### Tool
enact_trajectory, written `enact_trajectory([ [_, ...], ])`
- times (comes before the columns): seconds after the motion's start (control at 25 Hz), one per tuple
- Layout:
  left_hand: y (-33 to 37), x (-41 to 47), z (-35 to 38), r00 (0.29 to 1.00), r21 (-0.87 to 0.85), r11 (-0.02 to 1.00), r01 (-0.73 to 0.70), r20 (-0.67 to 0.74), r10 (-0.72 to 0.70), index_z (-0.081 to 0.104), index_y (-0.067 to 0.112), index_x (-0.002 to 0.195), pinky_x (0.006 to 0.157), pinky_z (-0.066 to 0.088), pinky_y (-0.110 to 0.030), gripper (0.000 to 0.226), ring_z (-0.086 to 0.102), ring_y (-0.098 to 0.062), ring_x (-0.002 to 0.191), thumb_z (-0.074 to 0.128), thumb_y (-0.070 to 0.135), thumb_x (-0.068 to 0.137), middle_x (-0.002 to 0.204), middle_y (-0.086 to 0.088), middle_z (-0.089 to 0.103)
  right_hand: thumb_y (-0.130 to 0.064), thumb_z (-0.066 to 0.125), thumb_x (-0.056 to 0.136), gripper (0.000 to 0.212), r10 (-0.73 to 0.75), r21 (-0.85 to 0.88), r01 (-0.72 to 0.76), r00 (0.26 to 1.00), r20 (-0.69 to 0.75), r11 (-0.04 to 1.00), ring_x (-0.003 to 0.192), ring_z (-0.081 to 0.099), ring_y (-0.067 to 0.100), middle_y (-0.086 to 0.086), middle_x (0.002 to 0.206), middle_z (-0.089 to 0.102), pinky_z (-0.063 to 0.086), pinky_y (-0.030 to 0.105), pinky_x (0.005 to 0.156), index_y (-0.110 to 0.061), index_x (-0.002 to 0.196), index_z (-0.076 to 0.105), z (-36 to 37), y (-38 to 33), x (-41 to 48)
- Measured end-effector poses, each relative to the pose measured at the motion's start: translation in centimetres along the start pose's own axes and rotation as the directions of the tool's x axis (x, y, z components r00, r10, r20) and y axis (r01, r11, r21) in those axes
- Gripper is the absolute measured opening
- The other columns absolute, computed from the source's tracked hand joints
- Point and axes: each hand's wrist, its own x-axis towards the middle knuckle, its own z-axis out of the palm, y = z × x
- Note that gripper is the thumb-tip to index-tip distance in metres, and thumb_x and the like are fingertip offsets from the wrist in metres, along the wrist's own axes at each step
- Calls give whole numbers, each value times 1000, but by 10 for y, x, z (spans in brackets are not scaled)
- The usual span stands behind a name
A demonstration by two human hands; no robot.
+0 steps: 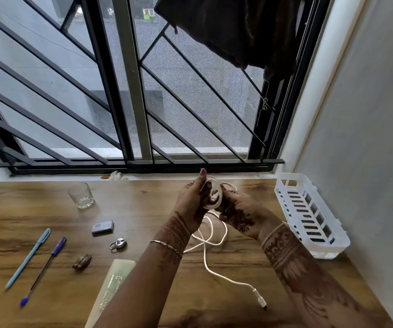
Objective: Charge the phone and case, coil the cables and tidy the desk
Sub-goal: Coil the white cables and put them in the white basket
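A white cable (208,254) is partly wound into a small coil held up between both hands above the wooden desk (143,209). My left hand (192,202) grips the coil from the left, its fingers curled round the loops. From the right, my right hand (238,214) pinches the cable beside the coil. The loose tail drops to the desk, loops, and ends in a plug (260,300) near the front edge. No phone or case is visible.
A white slotted basket (309,218) stands at the right by the wall. On the left lie a glass (81,195), a small grey box (102,227), a padlock (118,244), two pens (28,258), a small brass object (82,261) and a pale booklet (110,287).
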Motion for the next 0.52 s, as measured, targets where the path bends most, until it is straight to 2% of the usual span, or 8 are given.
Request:
enact_trajectory([
  [0.08,-2,3,-4,998,40,999,-19,-60,22,51,13,71,56,48,-26,34,54,-10,48,57,42,88,55,5,52,-44,46,96,34,12,35,-14,998,70,999,69,60,6,-4,79,69,37,23,63,-19,91,69,1,0,-3],
  [0.16,-4,4,-5,992,65,998,-26,-118,33,49,14,71,49,46,-23,33,50,-8,42,55,40,92,53,6,50,-44,54,92,31,-32,26,28,986,166,999,76,59,6,-3,85,69,37,22,67,-19,91,72,0,1,-7],
  [0.2,-3,3,-3,991,66,997,-32,-125,40,48,14,70,43,45,-20,34,49,-6,38,53,38,93,50,7,48,-34,64,88,21,-70,0,72,975,211,997,82,61,7,-2,90,69,40,21,68,-16,97,71,1,2,-9],
  [0.28,-2,2,2,988,58,998,-39,-144,47,47,14,68,38,43,-17,34,48,-5,34,52,33,96,45,8,48,-12,71,80,29,-143,-51,161,956,256,986,92,63,13,5,97,69,48,18,72,-4,108,64,2,8,-6],
  [0.32,-4,4,1,986,51,998,-40,-162,47,49,12,68,39,44,-17,33,50,-6,35,51,29,96,44,7,51,-11,73,78,29,-174,-66,193,959,225,979,92,63,15,5,95,69,49,17,71,-5,105,64,4,11,-2],
  [0.4,-5,7,-1,980,37,999,-40,-192,46,55,9,73,44,47,-20,29,58,-12,45,50,25,96,55,-1,60,-28,72,77,22,-217,-125,225,973,74,966,78,59,9,-1,86,70,44,17,63,-15,95,68,10,16,5],
  [0.48,-7,11,-6,975,31,999,-44,-217,50,59,7,84,49,46,-24,22,58,-20,61,50,26,92,75,-11,61,-47,67,76,35,-245,-171,229,967,-75,958,66,51,7,-2,80,66,39,20,61,-20,98,66,15,23,10],
  [0.52,-7,12,-7,968,21,999,-48,-245,52,59,9,86,49,45,-23,18,56,-19,62,50,25,90,76,-11,58,-56,66,73,45,-267,-187,241,955,-130,952,63,48,8,-1,77,63,38,22,60,-21,102,64,17,27,12],
])
